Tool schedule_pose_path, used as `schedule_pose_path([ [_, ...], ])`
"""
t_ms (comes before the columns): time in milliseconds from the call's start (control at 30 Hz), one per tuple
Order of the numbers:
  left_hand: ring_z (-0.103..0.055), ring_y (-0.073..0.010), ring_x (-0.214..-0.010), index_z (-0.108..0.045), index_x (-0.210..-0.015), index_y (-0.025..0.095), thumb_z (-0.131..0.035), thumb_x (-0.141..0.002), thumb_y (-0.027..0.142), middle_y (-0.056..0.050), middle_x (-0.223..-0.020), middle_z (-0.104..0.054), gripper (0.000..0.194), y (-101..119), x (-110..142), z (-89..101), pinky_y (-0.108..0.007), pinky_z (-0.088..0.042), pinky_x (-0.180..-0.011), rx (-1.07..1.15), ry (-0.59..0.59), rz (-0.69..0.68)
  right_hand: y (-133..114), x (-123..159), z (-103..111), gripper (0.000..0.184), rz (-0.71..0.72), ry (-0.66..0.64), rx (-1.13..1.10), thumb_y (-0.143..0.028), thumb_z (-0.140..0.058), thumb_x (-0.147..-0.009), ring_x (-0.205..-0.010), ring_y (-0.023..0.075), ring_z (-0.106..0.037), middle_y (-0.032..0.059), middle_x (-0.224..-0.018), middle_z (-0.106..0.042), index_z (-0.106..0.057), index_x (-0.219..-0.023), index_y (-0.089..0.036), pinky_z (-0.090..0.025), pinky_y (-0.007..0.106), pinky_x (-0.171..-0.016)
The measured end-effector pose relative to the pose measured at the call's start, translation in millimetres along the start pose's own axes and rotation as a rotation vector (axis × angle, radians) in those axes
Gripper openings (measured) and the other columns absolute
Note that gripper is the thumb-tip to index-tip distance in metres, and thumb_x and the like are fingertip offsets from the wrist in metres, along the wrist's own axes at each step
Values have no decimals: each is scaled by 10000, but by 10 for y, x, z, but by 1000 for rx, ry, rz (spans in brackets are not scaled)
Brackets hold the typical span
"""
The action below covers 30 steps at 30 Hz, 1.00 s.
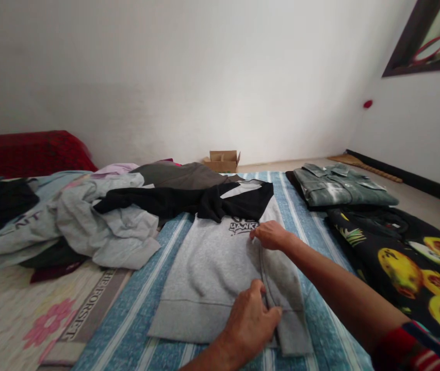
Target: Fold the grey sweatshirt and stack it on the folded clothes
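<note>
A grey sweatshirt (212,263) with black upper parts and dark lettering lies face up, its right side folded inward over the front. One black sleeve stretches out to the left. My right hand (272,235) pinches the fabric at the folded edge, just below the lettering. Lower down, close to the hem, my left hand (251,320) has its fingers curled at the same edge, with the thumb reaching across it. The fingertips of the left hand are partly hidden.
Beneath lies a blue striped sheet (127,314). At left is a heap of loose clothes (103,226). On the right are a folded grey-green garment (339,188) and a black fruit-print garment (401,257). A small cardboard box (223,164) stands by the wall.
</note>
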<state>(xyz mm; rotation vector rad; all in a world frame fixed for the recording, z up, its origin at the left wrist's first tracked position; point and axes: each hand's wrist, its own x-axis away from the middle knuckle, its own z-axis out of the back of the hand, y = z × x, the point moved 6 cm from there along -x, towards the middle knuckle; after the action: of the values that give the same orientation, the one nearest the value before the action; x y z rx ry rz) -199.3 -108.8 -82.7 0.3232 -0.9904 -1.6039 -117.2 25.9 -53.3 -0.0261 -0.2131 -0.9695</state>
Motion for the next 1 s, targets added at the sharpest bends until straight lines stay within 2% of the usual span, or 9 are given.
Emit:
schedule_pose_path([
  [133,-555,-126,-444,-426,-1020,163,-586,-718,182,71,-516,-552,342,-109,-45,-106,-208,-386,-442,226,-80,100,4,-115,17,308,32,-68,25,-82,-483,-790,-964,265,-644,122,-1003,-692,-675,-1014,-174,-496,329,-721],
  [267,-551,-116,-410,-378,-1099,159,-596,-698,128,77,-531,-560,457,-165,-52,-186,-186,-385,-390,347,-83,132,11,-185,5,261,44,-118,38,-121,-529,-764,-952,272,-649,141,-991,-693,-689,-969,-139,-509,328,-713],
  [567,-537,-98,-372,-377,-1022,183,-538,-682,47,123,-526,-466,400,-162,-54,-202,-154,-346,-323,446,-60,168,111,-188,92,291,8,-125,26,-147,-551,-731,-949,274,-653,152,-984,-693,-687,-987,-129,-513,305,-702],
  [833,-493,-77,-333,-385,-1041,190,-504,-699,51,119,-575,-449,387,-200,-32,-94,-162,-318,-313,369,-55,188,131,-157,46,286,-56,-72,-20,-148,-529,-761,-940,267,-653,152,-975,-689,-664,-1013,-144,-502,311,-719],
  [1000,-507,-97,-369,-394,-1101,181,-448,-709,33,82,-621,-502,422,-184,-20,-59,-190,-350,-355,146,-49,159,60,-114,-8,263,-76,9,-32,-129,-475,-799,-930,271,-650,156,-944,-684,-638,-1005,-136,-492,328,-715],
])
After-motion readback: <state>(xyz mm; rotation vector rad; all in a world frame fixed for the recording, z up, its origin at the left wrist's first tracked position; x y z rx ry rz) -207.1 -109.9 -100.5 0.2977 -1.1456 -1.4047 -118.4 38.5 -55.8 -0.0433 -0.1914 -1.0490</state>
